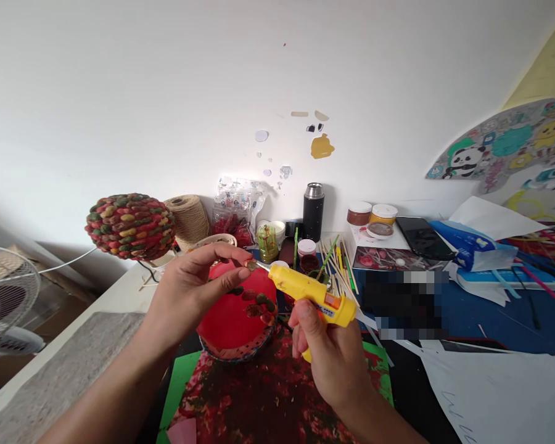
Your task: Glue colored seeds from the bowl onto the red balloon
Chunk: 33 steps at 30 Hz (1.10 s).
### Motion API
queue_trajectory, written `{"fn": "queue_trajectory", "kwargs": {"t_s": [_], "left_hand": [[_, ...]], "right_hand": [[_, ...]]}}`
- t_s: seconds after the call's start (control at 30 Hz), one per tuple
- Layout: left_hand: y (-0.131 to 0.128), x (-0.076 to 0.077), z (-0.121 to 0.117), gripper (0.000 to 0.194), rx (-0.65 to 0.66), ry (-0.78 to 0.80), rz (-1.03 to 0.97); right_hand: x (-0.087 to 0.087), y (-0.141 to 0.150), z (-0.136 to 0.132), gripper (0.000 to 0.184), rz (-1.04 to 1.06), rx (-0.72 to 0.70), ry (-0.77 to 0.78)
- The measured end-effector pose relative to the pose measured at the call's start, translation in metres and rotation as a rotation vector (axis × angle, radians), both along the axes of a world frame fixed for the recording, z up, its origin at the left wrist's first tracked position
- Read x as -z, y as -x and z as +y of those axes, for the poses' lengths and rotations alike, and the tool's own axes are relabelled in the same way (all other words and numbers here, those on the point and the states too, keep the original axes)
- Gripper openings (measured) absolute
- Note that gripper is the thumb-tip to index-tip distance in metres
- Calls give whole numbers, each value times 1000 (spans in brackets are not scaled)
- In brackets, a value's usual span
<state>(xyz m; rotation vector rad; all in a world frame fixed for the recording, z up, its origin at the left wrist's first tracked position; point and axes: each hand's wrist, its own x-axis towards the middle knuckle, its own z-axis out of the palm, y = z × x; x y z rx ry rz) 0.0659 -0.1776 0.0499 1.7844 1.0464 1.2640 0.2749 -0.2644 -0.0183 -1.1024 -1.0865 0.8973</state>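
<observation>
Nearest lies a paint-smeared sheet (pixel 254 401) over a green board (pixel 178 382), with a pink scrap (pixel 184 431) at its near left corner; above it the right hand (pixel 335 351) is wrapped round the grip of a yellow glue gun (pixel 300 282), its nozzle aimed left; the left hand (pixel 197 283) pinches a small brown chip (pixel 251 265) between thumb and fingertips, right at the nozzle, though whether the two touch I cannot tell.

Just beyond and below the hands is a smooth red form (pixel 224 314) in a basket (pixel 240 356); a short cluster of dark red and green pieces (pixel 261 311) sits on its right side, while most of what shows is bare; the work on it looks barely begun, with the bulk of the covering left and the pinched chip not yet on it; by contrast, a ball (pixel 129 227) at the left is covered all over with coloured pieces and looks finished.

Farther back on the surface (pixel 132 299) stand a twine spool (pixel 189 221), a clear bag (pixel 235 213), sticks (pixel 346 265) and a black flask (pixel 313 216); behind them rises the wall (pixel 166 92).
</observation>
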Motion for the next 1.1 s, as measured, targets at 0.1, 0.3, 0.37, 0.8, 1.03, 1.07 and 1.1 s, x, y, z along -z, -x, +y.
{"fn": "queue_trajectory", "kwargs": {"t_s": [0.1,0.3,0.37,0.8,1.03,1.07,1.1], "left_hand": [[0,0,-1,28,-5,-2,13],[-2,-1,-1,28,-14,-4,21],[-2,-1,-2,27,-7,-2,19],[-8,-5,-3,30,-13,-8,16],[-9,-4,-4,32,6,21,22],[-9,-4,-3,32,11,29,21],[-8,-3,-3,32,11,36,22]], "right_hand": [[-2,0,0,81,-8,4,-9],[-1,0,-1,80,-4,6,0],[0,0,-1,80,-7,8,7],[-1,1,-1,82,-39,15,39],[-1,1,-1,85,-71,8,54],[-2,0,-1,85,-72,6,54],[-3,0,-1,85,-72,4,54]]}}
